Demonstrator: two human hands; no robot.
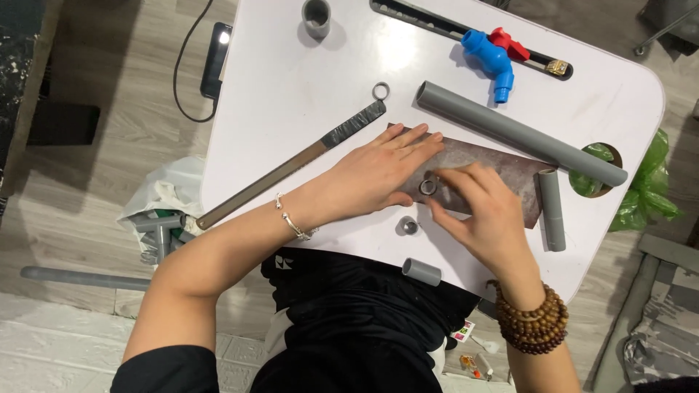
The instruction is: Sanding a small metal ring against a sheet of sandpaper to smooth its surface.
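Grey plastic ring rubbed on a brown abrasive sheet at the white table edge.
Left hand lies flat, fingers together, pinning the sheet; right hand pinches the ring with its fingertips. Keep the ring face level and pressure even. Small colourful packets lie on the floor below; green bag at right.

A white table carries grey pipe pieces, a blue tap, a saw blade and brown sandpaper.
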